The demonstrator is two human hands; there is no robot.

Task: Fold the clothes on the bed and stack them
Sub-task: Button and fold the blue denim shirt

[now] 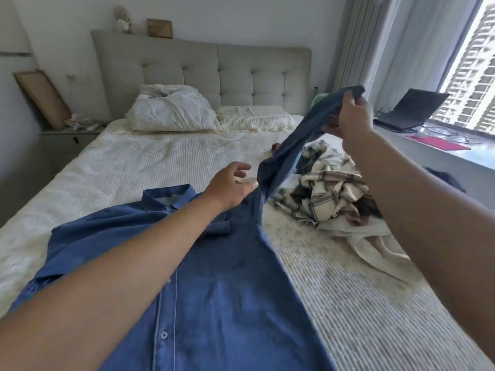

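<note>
**Blue shirt, sleeve raised for folding**

Blue shirt: lies button-side up on the bed, collar toward the headboard. Its sleeve runs up and away to the right, cuff gripped by the right hand. Left hand: fingers loose, holding nothing, resting at the shoulder where the sleeve starts. Likely next: sleeve carried leftward across the body. Plaid clothes: heaped, unfolded, just right of the shirt.

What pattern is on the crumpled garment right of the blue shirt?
Cream with dark plaid checks: the crumpled garment, seen in the head view beside the blue shirt.
</note>
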